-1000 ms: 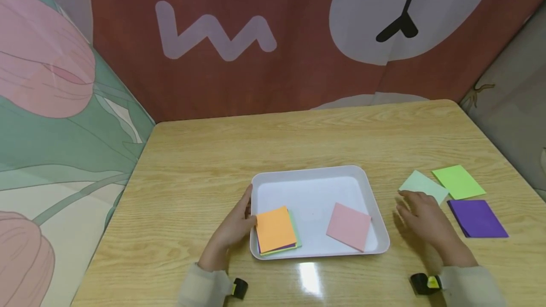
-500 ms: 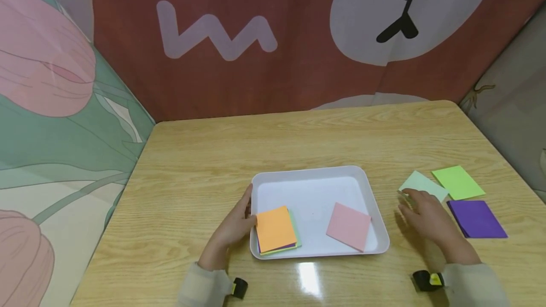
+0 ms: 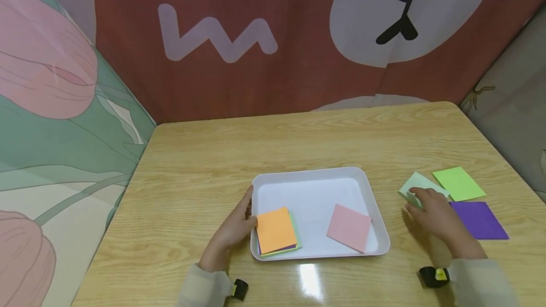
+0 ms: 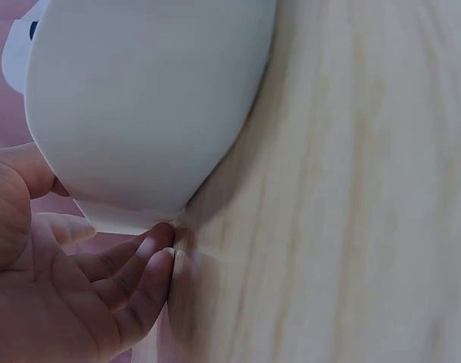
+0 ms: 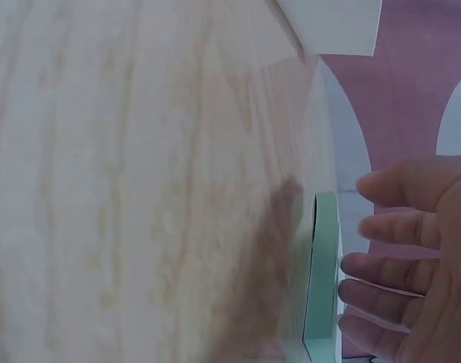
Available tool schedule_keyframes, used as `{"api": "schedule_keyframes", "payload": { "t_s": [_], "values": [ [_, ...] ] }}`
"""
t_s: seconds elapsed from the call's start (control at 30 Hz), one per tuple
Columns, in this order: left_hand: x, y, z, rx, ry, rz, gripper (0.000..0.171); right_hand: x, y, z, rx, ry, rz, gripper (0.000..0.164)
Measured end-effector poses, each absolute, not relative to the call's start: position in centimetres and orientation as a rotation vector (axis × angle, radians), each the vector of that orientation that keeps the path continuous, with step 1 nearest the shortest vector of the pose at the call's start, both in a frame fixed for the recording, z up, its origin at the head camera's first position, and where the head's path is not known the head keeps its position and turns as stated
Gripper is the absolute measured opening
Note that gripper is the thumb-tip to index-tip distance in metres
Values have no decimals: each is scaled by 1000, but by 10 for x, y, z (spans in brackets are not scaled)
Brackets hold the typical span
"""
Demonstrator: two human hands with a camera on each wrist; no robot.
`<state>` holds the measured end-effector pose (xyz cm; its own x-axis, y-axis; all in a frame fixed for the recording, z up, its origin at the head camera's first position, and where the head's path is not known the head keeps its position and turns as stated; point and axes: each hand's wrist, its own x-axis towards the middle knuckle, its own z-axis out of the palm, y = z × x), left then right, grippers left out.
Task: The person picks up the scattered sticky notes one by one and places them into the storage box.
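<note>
My left hand holds the left side of a white rectangular tray. In the left wrist view, its thumb is over the rim of the tray and its fingertips are low by the tabletop. On the right, my right hand is over the near edge of a mint-green pad of square paper, partly hiding it. The right wrist view has the fingers of the right hand extended, their tips right at the mint-green pad, with nothing gripped.
Inside the tray, an orange paper square tops a multicoloured stack at left, and a pink square pad lies at right. A bright green pad and a purple pad are beyond my right hand on the wooden table.
My right hand has shifted slightly to the right, its fingertips now further over the mint-green pad. The left hand and the tray have stayed in place.
</note>
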<state>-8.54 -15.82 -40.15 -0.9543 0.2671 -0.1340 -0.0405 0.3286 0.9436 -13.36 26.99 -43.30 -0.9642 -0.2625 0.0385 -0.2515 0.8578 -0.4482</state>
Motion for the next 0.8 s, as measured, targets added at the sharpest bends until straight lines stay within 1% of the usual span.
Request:
{"api": "schedule_keyframes", "payload": {
  "t_s": [0.37,0.67,0.8],
  "values": [
    [-85,-159,-405,196,2339,1665,73,-144,277,-436,-448,3060,-684,41],
    [-86,-159,-405,201,2340,1653,73,-150,280,-435,-393,2999,-696,47],
    [-87,-159,-404,200,2339,1651,73,-152,280,-437,-399,3025,-703,46]
  ]
}}
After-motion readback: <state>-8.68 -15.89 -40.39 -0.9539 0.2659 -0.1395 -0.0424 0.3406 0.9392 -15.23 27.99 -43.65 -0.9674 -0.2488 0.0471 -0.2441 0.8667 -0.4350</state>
